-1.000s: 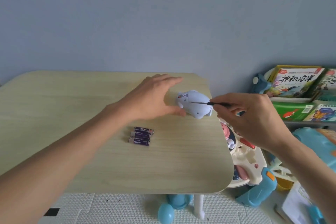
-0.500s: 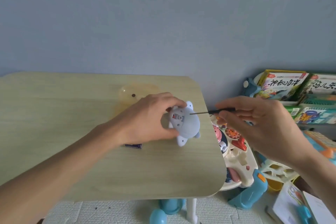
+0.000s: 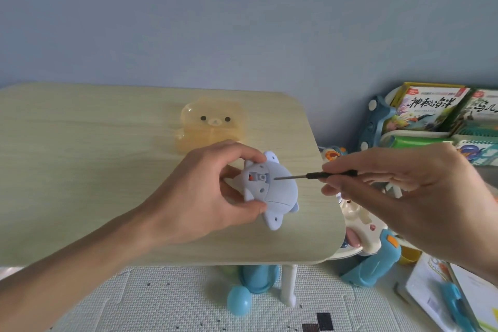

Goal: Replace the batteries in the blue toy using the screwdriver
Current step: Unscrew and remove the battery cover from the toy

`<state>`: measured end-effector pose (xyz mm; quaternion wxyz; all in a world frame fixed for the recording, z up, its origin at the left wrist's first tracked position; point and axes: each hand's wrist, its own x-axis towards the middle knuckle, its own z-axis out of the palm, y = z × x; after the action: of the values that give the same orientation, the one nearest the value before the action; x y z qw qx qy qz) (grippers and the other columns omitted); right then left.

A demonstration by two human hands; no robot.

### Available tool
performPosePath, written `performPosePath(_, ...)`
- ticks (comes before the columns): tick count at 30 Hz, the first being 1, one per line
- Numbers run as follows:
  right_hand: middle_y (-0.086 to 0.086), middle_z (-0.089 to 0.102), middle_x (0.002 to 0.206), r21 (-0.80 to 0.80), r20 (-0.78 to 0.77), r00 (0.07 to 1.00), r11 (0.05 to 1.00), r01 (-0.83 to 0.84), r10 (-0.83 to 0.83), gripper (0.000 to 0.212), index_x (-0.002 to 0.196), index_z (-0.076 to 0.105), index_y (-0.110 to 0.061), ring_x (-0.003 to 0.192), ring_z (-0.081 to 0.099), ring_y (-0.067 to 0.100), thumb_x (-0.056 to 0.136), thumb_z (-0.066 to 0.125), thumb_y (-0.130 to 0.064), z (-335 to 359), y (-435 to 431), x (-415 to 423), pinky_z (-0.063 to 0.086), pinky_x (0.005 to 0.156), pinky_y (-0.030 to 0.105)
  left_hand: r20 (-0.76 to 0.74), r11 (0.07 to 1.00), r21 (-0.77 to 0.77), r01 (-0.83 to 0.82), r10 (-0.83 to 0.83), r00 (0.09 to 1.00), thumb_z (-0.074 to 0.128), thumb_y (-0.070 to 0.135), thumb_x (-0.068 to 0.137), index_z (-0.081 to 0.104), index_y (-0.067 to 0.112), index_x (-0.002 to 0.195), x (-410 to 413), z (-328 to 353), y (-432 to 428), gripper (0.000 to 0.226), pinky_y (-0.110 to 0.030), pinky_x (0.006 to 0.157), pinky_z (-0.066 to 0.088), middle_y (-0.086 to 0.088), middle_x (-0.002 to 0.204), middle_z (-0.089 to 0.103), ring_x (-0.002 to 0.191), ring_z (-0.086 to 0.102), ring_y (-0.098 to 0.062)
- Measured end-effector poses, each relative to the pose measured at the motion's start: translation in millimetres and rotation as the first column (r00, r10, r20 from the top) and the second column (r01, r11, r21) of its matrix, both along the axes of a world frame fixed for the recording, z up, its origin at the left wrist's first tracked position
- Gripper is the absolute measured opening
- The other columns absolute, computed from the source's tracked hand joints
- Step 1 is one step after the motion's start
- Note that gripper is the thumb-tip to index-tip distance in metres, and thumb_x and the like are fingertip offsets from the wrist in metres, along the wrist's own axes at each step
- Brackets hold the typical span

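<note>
So we've got the blue toy (image 3: 272, 191) flipped belly-up in our left hand (image 3: 204, 191), thumb and fingers wrapped around its sides, lifted over the near right corner of the table (image 3: 80, 183). Our right hand (image 3: 404, 191) is pinched closed on the black handle of the little screwdriver (image 3: 318, 175), with the shaft lying nearly flat and the tip right at the underside of the toy, just beside the recessed bit with the small red part. Can't tell from here if the tip is actually seated in a screw head yet. The step looks like getting the battery cover screw out, so our tip: line the driver up straight with the screw instead of coming in at a slant, push in a bit before turning, and keep the left hand clamped so the toy doesn't twist with it. Tiny screws strip easily and love to drop, so maybe work closer over the table. There's a yellow bear-face box (image 3: 210, 126) further back, well clear of our hands.
</note>
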<state>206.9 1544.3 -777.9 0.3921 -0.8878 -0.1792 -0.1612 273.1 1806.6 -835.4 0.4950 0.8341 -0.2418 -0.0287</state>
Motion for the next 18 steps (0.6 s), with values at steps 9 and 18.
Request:
performPosePath(9, -0.016, 0.081, 0.077, -0.075, 0.017, 0.998, 0.995, -0.065, 0.066, 0.016, 0.097, 0.084, -0.020, 0.067, 0.074, -0.008, 0.086, 0.073, -0.024, -2, 9, 5, 0.046, 0.055, 0.000, 0.078, 0.998, 0.034, 0.049, -0.052, 0.996, 0.095, 0.019, 0.072, 0.071, 0.028, 0.123, -2, 3, 0, 0.057, -0.027, 0.079, 0.064, 0.013, 0.120, 0.067, 0.097, 0.075, -0.013)
performPosePath(18, -0.016, 0.074, 0.064, -0.194, 0.094, 0.993, 0.980, -0.052, 0.072, 0.014, 0.090, 0.074, -0.018, 0.057, 0.073, 0.004, 0.094, 0.069, -0.031, 0, 15, 9, 0.057, 0.056, 0.023, 0.170, 0.994, 0.089, 0.067, -0.082, 0.982, 0.095, 0.020, 0.073, 0.073, 0.024, 0.125, -6, 6, 2, 0.056, -0.014, 0.080, 0.056, 0.015, 0.115, 0.065, 0.097, 0.072, -0.011)
